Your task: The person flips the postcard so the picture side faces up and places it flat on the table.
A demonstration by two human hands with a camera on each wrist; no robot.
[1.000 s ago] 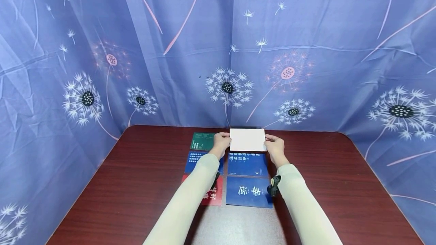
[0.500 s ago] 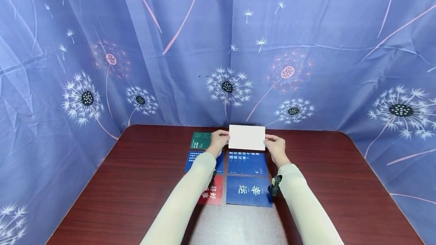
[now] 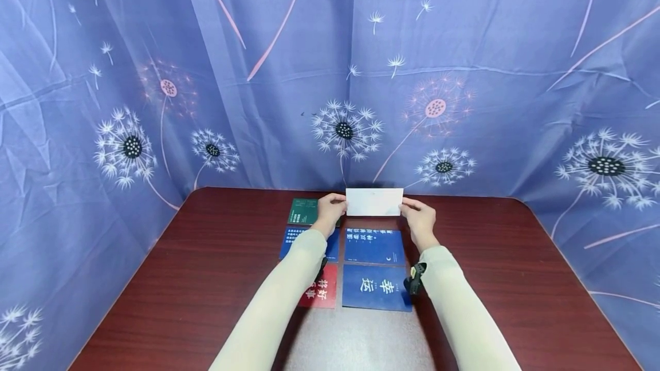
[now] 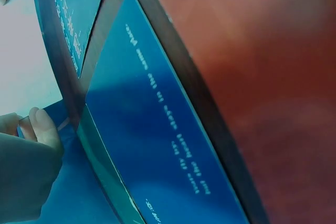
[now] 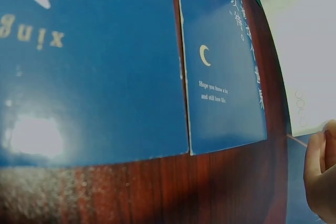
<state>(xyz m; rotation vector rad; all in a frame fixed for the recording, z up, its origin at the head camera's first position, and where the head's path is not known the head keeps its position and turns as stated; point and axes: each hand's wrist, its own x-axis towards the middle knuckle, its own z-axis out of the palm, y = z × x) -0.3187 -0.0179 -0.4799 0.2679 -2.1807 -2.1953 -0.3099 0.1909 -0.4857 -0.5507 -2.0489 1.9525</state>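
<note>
A white card (image 3: 374, 202) is held level between both hands at the table's far edge, in the head view. My left hand (image 3: 330, 214) pinches its left edge and my right hand (image 3: 420, 222) pinches its right edge. The white side shows faint print in the right wrist view, where the card (image 5: 304, 56) spans both hands; its other side is hidden. Just nearer lies a blue card (image 3: 374, 247) with white writing and a moon. My left arm partly covers a green card (image 3: 302, 211), another blue card (image 3: 291, 239) and a red card (image 3: 322, 291).
Nearest the body in the right column is a blue card (image 3: 377, 287) with two large white characters. The cards lie in two columns on the dark red-brown table (image 3: 495, 268). A blue dandelion-print curtain (image 3: 278, 102) hangs behind the table and at both sides.
The white card has risen slightly and tilted, so it looks shallower from above. Both hands keep their pinch and have shifted only a little. The cards on the table stay put.
</note>
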